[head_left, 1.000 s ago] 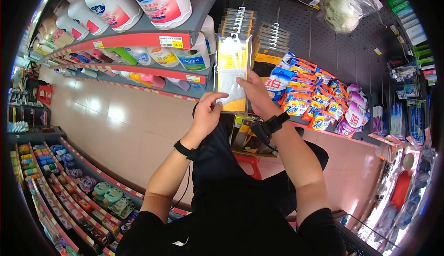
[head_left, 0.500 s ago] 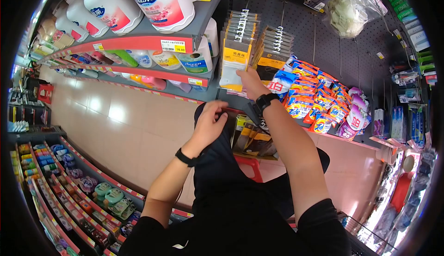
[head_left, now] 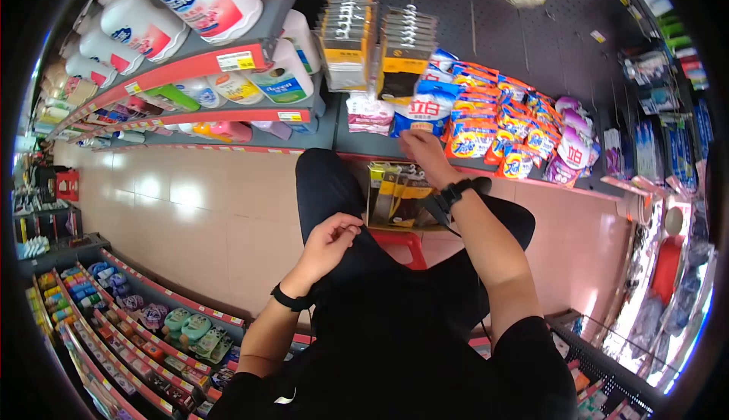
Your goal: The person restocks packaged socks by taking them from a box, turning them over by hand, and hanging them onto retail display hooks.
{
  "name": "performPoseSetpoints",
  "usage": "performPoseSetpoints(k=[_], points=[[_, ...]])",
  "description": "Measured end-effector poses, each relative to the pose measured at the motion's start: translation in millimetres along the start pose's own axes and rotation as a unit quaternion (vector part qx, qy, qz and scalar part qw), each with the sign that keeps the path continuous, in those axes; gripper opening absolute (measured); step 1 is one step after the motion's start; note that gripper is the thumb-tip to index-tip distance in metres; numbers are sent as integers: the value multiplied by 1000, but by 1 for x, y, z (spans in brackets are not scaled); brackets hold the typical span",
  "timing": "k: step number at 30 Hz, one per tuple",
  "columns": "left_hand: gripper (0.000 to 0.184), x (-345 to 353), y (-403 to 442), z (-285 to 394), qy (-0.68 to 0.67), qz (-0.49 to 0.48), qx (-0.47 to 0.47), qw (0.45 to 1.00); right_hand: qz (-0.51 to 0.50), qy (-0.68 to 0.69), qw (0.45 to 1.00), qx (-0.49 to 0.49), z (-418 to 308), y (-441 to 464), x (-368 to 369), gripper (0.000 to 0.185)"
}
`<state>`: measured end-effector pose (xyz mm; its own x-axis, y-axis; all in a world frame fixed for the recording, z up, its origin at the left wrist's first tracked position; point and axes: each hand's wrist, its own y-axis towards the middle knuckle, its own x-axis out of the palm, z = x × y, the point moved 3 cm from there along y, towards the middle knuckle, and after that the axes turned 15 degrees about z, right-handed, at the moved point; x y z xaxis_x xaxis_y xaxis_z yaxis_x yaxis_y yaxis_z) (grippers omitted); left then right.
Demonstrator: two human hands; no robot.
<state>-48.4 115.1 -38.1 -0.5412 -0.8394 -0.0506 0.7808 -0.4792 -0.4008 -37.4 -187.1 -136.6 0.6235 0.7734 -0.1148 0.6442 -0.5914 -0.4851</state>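
My right hand (head_left: 427,157) is at the shelf's front edge, in front of a blue detergent bag (head_left: 422,108). Its fingers are loosely bent and nothing shows in them; whether they touch the bag I cannot tell. My left hand (head_left: 331,242) hovers over my left thigh, fingers curled together with nothing visible in them. Yellow-and-black sock packs hang on two hooks: a pack with white socks (head_left: 348,67) at left and one with dark socks (head_left: 402,80) at right. Below the shelf, a box of similar packs (head_left: 401,201) stands between my knees.
Orange Tide bags (head_left: 472,133) and purple detergent bags (head_left: 571,150) crowd the shelf to the right. A pink-and-white bag (head_left: 370,114) lies under the hanging packs. Large white bottles (head_left: 209,2) fill the left shelves. A red stool (head_left: 414,251) is by my legs.
My right hand has left the hanging sock pack and come down and nearer to the shelf edge. My left hand has lowered over my thigh. The view has tilted downward.
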Motion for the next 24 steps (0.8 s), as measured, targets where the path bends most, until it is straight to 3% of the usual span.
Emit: performPoseSetpoints(k=[3, 8, 10, 11, 16, 18, 20, 24], points=[[17, 4, -6, -7, 4, -12, 2, 1000, 129, -198, 963, -126, 84, 0, -67, 29], [16, 24, -9, -5, 24, -41, 12, 999, 159, -293, 938, -93, 132, -49, -123, 25], [16, 34, -12, -1, 27, -57, 4, 998, 177, -359, 904, -149, 137, -61, -133, 30], [16, 40, -13, 1, 28, -67, -2, 997, 165, -369, 906, -125, 142, -64, -137, 40], [17, 60, -20, 3, 45, -98, 3, 994, 149, -365, 903, -172, 145, -42, -118, 51], [17, 65, -24, 1, 48, -103, 9, 993, 144, -405, 858, -284, 145, -30, -97, 53], [18, 66, -28, -1, 53, -110, -2, 993, 121, -404, 873, -246, 125, -41, -84, 52], [17, 61, -40, 3, 51, -94, -23, 994, 113, -504, 822, -240, 139, -34, -63, 48]])
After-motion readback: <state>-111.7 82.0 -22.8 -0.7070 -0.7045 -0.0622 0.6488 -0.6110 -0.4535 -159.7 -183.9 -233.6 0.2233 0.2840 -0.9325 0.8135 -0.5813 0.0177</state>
